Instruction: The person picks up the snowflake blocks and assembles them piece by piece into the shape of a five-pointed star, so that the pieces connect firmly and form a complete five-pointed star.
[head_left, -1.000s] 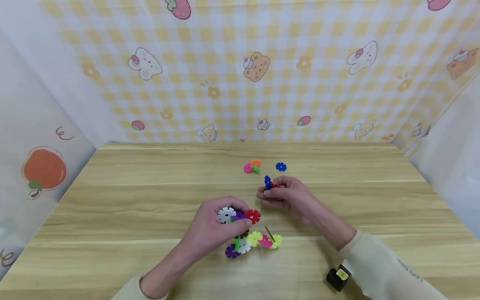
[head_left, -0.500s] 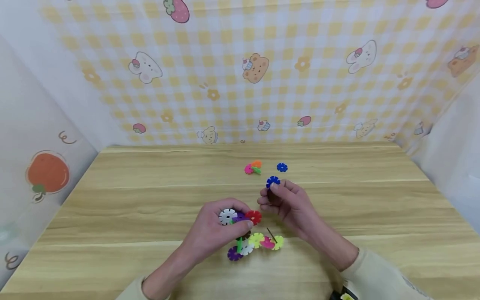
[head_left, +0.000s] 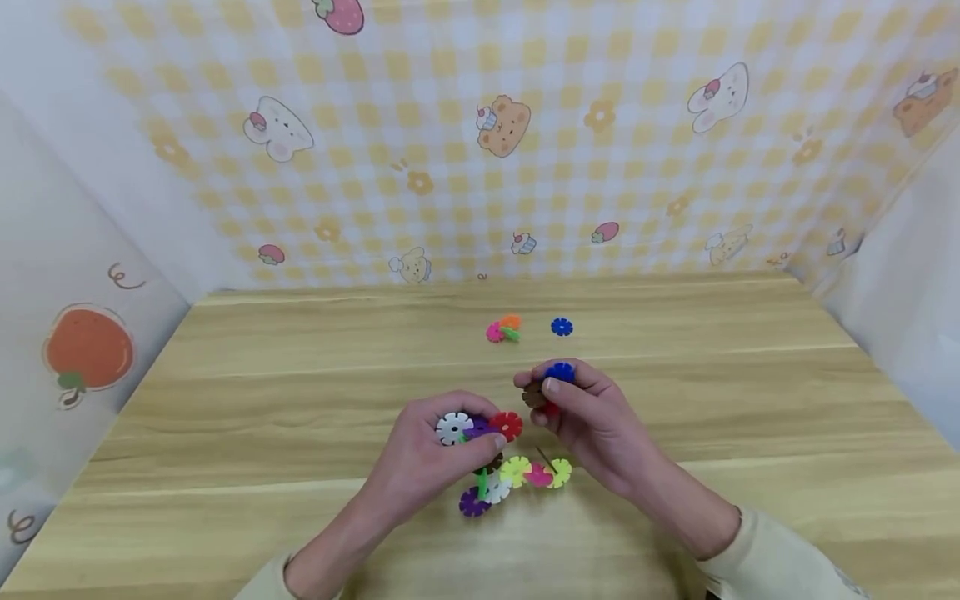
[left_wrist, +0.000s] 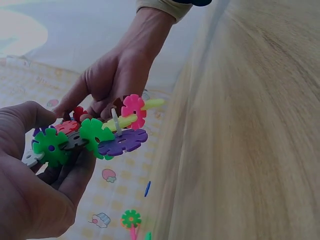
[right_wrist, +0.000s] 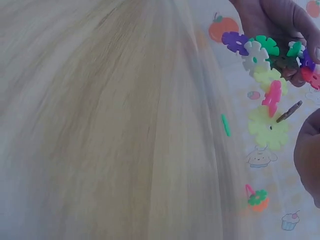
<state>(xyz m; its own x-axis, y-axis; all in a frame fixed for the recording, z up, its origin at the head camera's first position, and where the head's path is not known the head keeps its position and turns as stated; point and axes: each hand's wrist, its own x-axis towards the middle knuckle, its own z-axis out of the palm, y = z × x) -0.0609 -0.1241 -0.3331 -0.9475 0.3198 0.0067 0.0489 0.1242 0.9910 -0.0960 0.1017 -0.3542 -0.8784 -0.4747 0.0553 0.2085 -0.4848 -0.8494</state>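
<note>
My left hand [head_left: 420,454] grips a chain of notched, interlocking plastic discs. A white disc [head_left: 454,428], a purple one and a red one [head_left: 506,426] show at the thumb; from beneath the hand the chain runs on to a purple disc [head_left: 474,502] and, rightward, to yellow [head_left: 516,472] and pink [head_left: 538,475] ones. A thin brown disc [right_wrist: 289,111] stands edge-on near the chain's end. To the right, my right hand [head_left: 600,425] pinches a small cluster: a blue disc [head_left: 560,372], a brown disc [head_left: 533,395] and a red piece [head_left: 551,410], partly hidden by the fingers.
Farther back on the wooden table [head_left: 300,350] lie a pink disc [head_left: 495,332], an orange one [head_left: 511,321] and a green one [head_left: 511,335], close together. A single blue disc [head_left: 562,327] lies to their right. A checkered cloth [head_left: 450,200] hangs behind the table.
My right hand has turned its cluster, so the brown disc now faces out beside the thumb and the blue one sits behind it. The left hand keeps its grip nearly still.
</note>
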